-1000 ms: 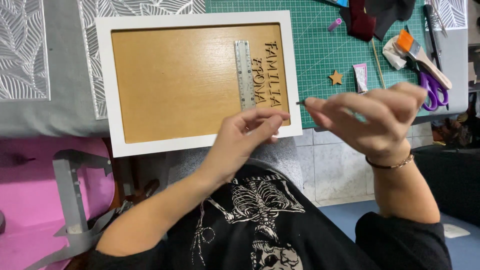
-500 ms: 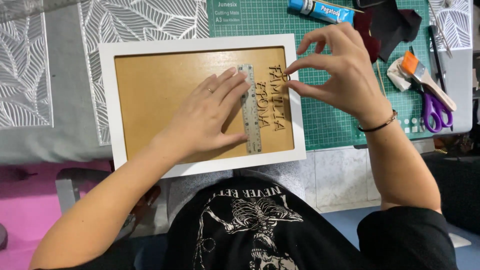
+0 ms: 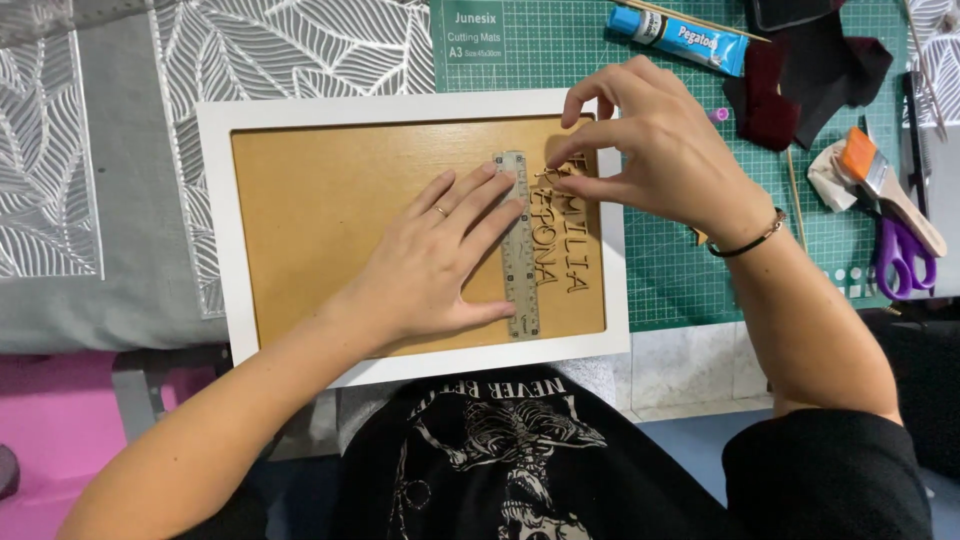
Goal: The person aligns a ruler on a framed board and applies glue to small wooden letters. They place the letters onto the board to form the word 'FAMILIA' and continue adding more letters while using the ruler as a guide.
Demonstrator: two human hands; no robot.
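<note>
The metal ruler [image 3: 519,245] is lying flat on the brown backing board [image 3: 330,215] of the white frame [image 3: 215,230], just left of two rows of wooden cut-out letters [image 3: 562,240]. The left hand [image 3: 435,255] is pressing on the ruler, fingers spread apart and flat. The right hand [image 3: 655,150] is hovering over the top letters, thumb and forefinger pinched together; whether a letter sits between them cannot be told. The frame is overlapping a green cutting mat [image 3: 700,270], where a blue glue tube [image 3: 680,35], a brush [image 3: 885,185] and purple scissors [image 3: 905,260] are lying.
</note>
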